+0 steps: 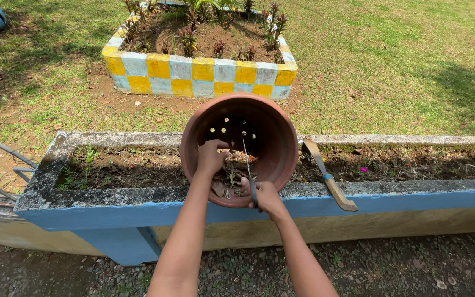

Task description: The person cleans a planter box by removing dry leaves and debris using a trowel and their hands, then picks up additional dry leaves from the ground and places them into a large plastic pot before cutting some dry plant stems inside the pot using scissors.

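Tipped clay pot (281, 143): L hand (211, 158) clutching debris inside, R hand (265, 198) fisted round thin blade (247, 162)—slip could nick L fingers.

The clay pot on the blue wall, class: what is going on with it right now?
A person has a terracotta pot tipped on its side across a long concrete planter, its mouth facing them. The left hand reaches inside among dry leaves and roots. The right hand holds a thin metal tool pointing into the pot. A wooden-handled knife lies on the planter edge to the right, untouched. Behind stands a yellow-and-white checkered bed.
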